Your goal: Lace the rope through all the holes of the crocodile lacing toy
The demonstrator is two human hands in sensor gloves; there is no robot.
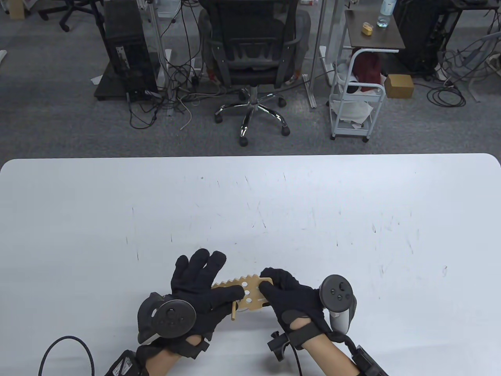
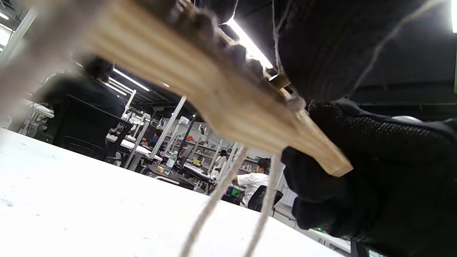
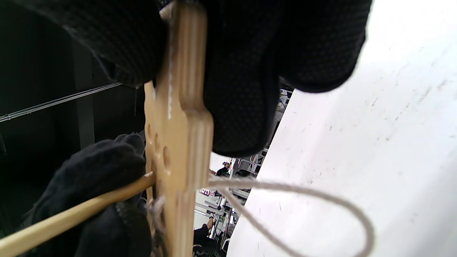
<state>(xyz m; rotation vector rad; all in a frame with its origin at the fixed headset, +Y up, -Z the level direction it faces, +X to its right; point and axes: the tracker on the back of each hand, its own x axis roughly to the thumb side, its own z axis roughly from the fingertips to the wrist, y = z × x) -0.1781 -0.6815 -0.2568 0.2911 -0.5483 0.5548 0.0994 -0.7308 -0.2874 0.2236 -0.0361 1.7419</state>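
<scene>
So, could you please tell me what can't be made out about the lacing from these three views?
- Table view: the left hand covers one end of the crocodile toy, so the full hole count is hidden.
- Table view: the rope is not visible, hidden beneath toy and hands.
- Left wrist view: the toy is blurred, too close; no holes readable.
- Right wrist view: the wooden needle meets the toy edge-on; which hole is unclear. The rope is cut off below.
</scene>
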